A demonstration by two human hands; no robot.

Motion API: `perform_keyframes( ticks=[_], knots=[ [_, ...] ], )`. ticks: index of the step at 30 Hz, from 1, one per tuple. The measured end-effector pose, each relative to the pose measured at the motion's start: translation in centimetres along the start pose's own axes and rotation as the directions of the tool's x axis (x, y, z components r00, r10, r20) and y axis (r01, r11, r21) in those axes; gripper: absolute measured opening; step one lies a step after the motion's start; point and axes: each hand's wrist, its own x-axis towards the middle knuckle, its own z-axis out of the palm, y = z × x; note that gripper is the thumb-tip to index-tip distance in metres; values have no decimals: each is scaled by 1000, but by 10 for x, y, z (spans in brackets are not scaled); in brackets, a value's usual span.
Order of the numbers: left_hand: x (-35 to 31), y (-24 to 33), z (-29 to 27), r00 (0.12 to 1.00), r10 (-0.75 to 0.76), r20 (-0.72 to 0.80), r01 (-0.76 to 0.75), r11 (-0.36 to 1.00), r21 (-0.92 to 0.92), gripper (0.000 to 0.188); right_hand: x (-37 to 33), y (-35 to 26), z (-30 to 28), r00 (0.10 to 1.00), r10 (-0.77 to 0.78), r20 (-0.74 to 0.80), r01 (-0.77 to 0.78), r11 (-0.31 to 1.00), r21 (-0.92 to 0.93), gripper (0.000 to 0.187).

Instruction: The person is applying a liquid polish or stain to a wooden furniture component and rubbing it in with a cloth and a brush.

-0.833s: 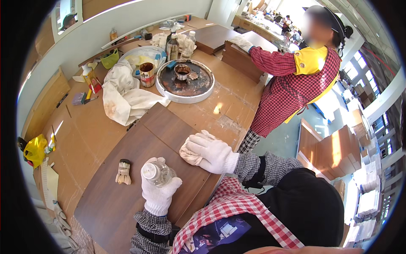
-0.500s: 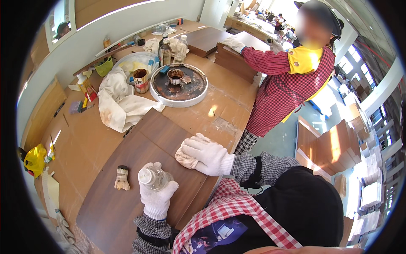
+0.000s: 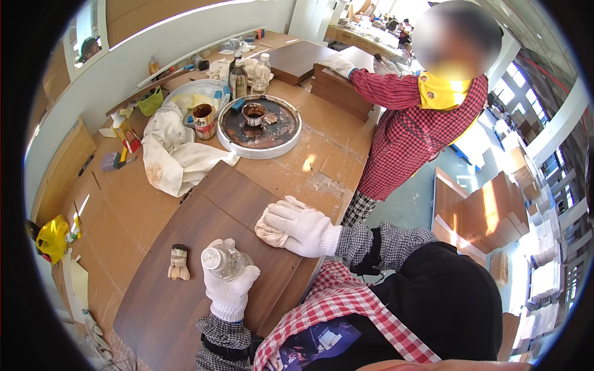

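Observation:
My left hand point(image 3: 228, 294), in a white knit glove, is closed round a clear plastic bottle point(image 3: 234, 264) with a white cap, held over a dark brown wood-grain panel point(image 3: 167, 309). My right hand point(image 3: 304, 230), gloved too, presses a crumpled beige cloth point(image 3: 267, 230) onto the panel near its right edge. The palm and part of the cloth are hidden under the fingers. Left of the bottle lies a small bundle point(image 3: 179, 263), dark at one end and pale at the other; its kind is unclear.
Beyond the panel, a round stained tray point(image 3: 291, 141) holds a small open tin point(image 3: 253, 114). Near it are a larger can point(image 3: 205, 121), dark bottles point(image 3: 238, 78) and a white cloth point(image 3: 162, 154). A co-worker point(image 3: 427, 117) stands at a panel stack point(image 3: 340, 91) on the right.
The view has shifted very slightly. Both my hands keep their hold and place on the panel. The co-worker's head and body have moved a little.

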Motion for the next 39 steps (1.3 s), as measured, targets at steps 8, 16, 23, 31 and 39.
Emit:
perform_keyframes(
  ticks=[8,16,23,31,39],
  knots=[
    [1,-8,-2,1000,26,6,-26,1000,-1,90,1,0,-1,1000,-5,-1,5,1000,6,42],
    [0,-6,-2,1000,23,6,-23,1000,0,90,-1,1,1,1000,10,12,-10,1000,1,41],
    [1,-2,0,1000,-5,-4,5,1000,8,88,-1,2,1,1000,9,17,-9,1000,12,41],
    [1,-6,-1,1000,20,-1,-20,1000,18,89,-1,2,0,1000,8,19,-9,1000,2,43],
    [0,-1,1,1000,8,4,-8,1000,14,88,-1,2,2,1000,10,18,-10,1000,0,44]
  ],
)
